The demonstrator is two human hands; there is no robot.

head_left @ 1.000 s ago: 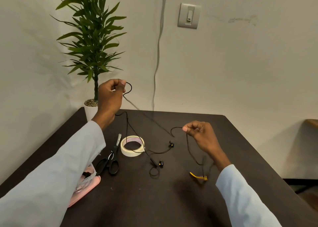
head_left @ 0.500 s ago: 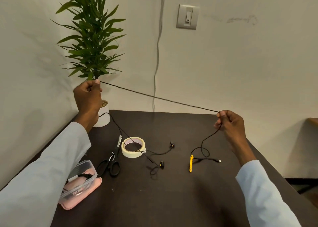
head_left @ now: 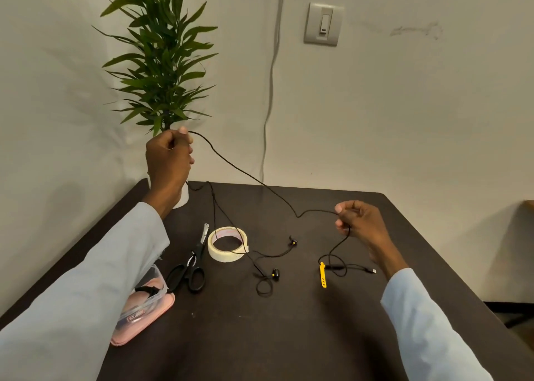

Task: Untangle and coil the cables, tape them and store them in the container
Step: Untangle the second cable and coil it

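No legible txt, brand, no. or sign anywhere. Container (head_left: pixel 144 308) at the surface's near-left edge has a small red-and-white mark showing through its clear wall, too blurred to read. Wall switch (head_left: pixel 323 23): plain plate, no lettering visible. Tape roll (head_left: pixel 228 243): inner core pinkish, no print legible. Yellow strap (head_left: pixel 323 275) on the cable: dark spots only, prob. holes, not chars. Scissors (head_left: pixel 190 265): no marking readable.
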